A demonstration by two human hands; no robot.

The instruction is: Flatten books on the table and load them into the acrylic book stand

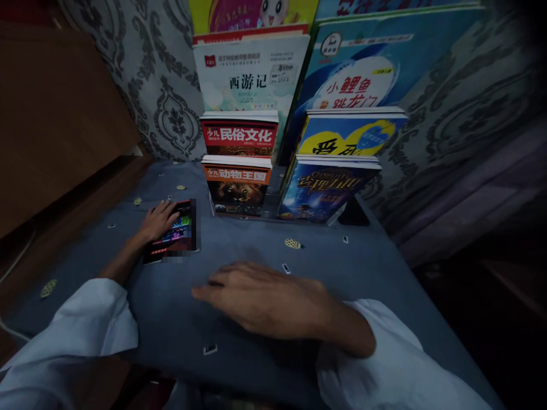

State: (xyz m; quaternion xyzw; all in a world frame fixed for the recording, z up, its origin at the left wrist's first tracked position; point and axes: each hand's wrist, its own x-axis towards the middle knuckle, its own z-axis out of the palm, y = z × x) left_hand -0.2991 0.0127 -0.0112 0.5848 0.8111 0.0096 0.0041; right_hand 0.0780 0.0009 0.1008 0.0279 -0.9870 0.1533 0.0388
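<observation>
My left hand point(160, 221) lies flat with stretched fingers on a dark book point(182, 230) with colourful pictures on its cover. The book rests on the left part of the table, and part of its right edge is pixelated. Above the table's middle, nearer to me, my right hand point(265, 299) is held palm down. Its thumb side points left and stands apart from the other fingers, which are partly hidden and slightly blurred. Nothing shows in that hand. Closest beyond it are an orange-and-black book point(239, 185) with a lion and a blue book point(327, 191), both upright in a rack.
Behind these stand a red book point(239, 134), a yellow-and-blue book point(350, 134), a pale book point(252, 74) and a large teal book point(376, 62). A grey-blue cloth point(239, 239) covers the table. Brown wooden furniture point(55, 114) borders the left, patterned wallpaper point(171, 108) the back.
</observation>
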